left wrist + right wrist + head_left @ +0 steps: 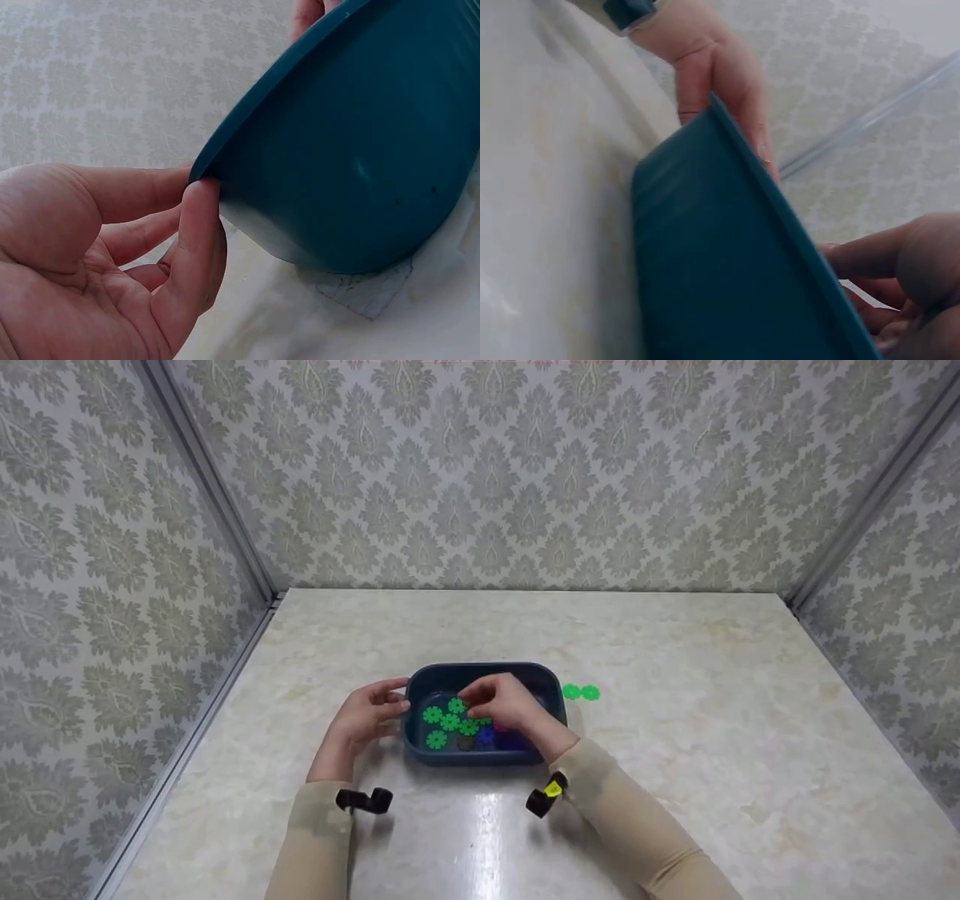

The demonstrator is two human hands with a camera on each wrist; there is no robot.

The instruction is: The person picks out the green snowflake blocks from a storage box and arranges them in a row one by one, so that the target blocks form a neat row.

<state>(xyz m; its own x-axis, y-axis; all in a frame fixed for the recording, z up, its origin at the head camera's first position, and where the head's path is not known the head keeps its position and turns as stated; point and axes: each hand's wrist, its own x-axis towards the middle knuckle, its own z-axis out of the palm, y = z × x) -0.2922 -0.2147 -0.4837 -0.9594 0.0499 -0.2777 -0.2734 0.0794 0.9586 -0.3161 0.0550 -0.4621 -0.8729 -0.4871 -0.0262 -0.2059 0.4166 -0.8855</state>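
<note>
A dark blue plastic basin [480, 760] with rounded corners stands on the table. My left hand [364, 714] pinches its left rim, the thumb and a finger meeting at the edge in the left wrist view. My right hand [504, 705] reaches in over the right wall, its bent fingers low among green notched discs [449, 722]. One green disc [456, 706] lies right at the fingertips, and I cannot tell if they grip it. Beside these are a blue disc [486, 735], a dark disc [466, 742] and a red piece [501, 727], partly hidden by the hand.
Two green discs [580, 691] lie side by side on the pale marbled table [712, 720], just right of the basin. Patterned walls [487, 472] close in the back and both sides. Black wrist mounts [365, 800] sit on both sleeves.
</note>
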